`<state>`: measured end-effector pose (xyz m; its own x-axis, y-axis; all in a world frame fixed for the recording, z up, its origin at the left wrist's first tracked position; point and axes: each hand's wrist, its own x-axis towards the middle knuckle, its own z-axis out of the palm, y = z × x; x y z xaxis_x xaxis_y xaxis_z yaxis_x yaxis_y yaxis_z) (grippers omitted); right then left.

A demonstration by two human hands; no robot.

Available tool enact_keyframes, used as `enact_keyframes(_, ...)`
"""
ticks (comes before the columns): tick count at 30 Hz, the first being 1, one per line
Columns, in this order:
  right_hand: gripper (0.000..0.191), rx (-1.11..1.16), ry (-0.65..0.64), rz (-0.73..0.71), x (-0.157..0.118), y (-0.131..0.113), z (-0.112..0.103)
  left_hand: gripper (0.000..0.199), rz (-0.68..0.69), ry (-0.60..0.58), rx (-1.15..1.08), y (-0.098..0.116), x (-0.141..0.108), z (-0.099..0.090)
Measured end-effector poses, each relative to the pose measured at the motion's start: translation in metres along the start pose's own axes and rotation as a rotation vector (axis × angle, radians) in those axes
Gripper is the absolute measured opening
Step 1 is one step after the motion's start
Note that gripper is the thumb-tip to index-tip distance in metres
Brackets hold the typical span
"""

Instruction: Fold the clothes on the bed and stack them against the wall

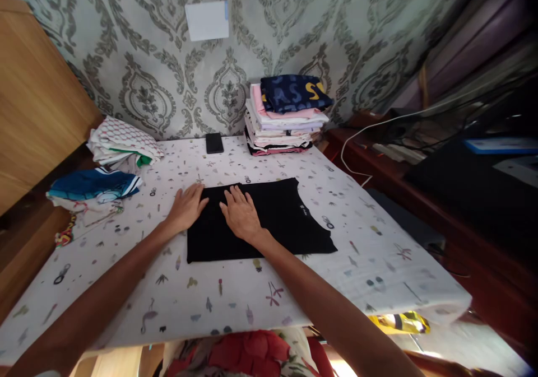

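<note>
A black folded garment (pixel 277 220), which looks like a shirt with a small light neck print, lies flat on the patterned white cloth of the table (pixel 176 293). Over its left edge rests my left hand (pixel 188 206), palm down with the fingers stretched out. My right hand (pixel 241 213) lies flat on top of the black fabric, left of its middle, fingers a little spread. Neither hand grips anything. The garment's neckline end points to the right.
Folded clothes (pixel 286 125) stand in a tall stack at the back, topped by a navy printed piece. A black phone (pixel 214 143) lies near the wall. Loosely piled clothes (pixel 92 186) are at the left. A white cable (pixel 378 122) hangs at the right.
</note>
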<state>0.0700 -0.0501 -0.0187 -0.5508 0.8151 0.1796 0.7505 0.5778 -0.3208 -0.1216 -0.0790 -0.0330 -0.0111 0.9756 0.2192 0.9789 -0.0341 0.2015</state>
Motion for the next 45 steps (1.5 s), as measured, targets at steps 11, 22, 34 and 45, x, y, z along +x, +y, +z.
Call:
enact_keyframes(11, 0.056, -0.038, -0.052, 0.002, -0.001, -0.002, -0.002, 0.010, 0.059, -0.039, -0.336, -0.026, 0.047, -0.033)
enact_keyframes(22, 0.056, -0.047, -0.050, -0.029, -0.002, 0.001, -0.001, 0.023, 0.072, -0.167, -0.206, -0.031, 0.050, -0.038)
enact_keyframes(34, 0.057, -0.011, -0.082, -0.016, 0.000, 0.002, 0.003, 0.054, 0.363, -0.188, -0.146, 0.043, -0.075, -0.059)
enact_keyframes(45, 0.057, -0.021, -0.060, -0.035, -0.001, 0.004, 0.003, 0.046, 0.299, -0.117, 0.036, 0.058, -0.107, -0.054)
